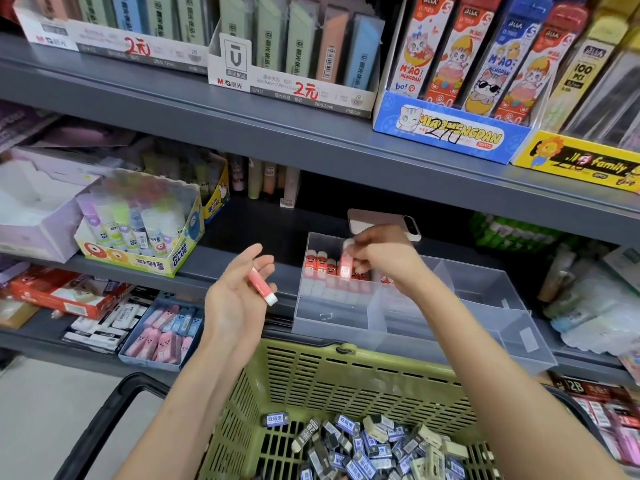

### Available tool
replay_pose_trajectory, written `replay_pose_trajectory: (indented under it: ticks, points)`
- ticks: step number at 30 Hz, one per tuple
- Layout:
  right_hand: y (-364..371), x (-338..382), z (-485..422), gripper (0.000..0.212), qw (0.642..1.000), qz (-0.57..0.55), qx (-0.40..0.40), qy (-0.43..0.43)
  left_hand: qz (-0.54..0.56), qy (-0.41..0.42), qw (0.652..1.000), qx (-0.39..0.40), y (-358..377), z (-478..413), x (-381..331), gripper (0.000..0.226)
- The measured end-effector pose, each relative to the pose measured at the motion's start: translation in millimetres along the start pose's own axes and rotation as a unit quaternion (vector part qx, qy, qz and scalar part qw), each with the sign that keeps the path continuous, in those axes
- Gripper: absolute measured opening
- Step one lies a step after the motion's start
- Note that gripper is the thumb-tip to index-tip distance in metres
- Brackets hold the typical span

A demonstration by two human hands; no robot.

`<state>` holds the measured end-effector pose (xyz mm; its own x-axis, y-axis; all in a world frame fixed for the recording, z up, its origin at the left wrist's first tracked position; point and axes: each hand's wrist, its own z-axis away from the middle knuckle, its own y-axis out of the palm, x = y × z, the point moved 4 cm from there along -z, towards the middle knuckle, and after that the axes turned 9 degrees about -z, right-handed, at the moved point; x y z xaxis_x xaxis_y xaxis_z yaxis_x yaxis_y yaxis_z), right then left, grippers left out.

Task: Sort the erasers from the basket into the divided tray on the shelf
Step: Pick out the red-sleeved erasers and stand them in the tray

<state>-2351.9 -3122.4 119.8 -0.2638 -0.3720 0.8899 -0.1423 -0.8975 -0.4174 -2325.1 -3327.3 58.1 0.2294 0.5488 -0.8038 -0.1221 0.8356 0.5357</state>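
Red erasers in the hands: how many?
2. One red eraser is held in the left hand; a second eraser is pinched by the right hand over the divided tray. Palms may hide more.

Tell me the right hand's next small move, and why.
Probably lower the red eraser pinched by the right hand into the row of red erasers in the left compartment of the divided tray and release: it hovers right over that row, and the left hand holds a second eraser waiting.

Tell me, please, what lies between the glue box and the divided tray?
Only bare shelf, in the head view; the left hand, holding a pink eraser, hovers before it.
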Motion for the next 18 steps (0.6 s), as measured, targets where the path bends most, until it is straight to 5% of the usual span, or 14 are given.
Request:
replay_pose_trajectory:
  ticks: [11, 14, 16, 18]
  points:
    - [25.3, 4.3, -13.8, 0.025, 0.979, 0.191, 0.046, 0.059, -0.069, 0.096, 0.991, 0.067, 9.5, 5.8, -7.1, 0.028]
    - [22.1, 10.2, -7.9, 0.025, 0.957, 0.291, 0.012, -0.014, -0.108, 0.125, 0.984, 0.072, 11.5, 9.6, -8.9, 0.022]
    - [23.3, 18.2, 9.6, 0.022, 0.961, 0.248, -0.027, -0.120, -0.110, 0.131, 0.983, 0.069, 11.4, 9.5, -8.6, 0.019]
    - [32.5, 19.7, 33.5, 0.011, 0.982, 0.070, 0.049, -0.170, -0.105, 0.125, 0.984, 0.072, 12.2, 9.3, -8.5, 0.023]
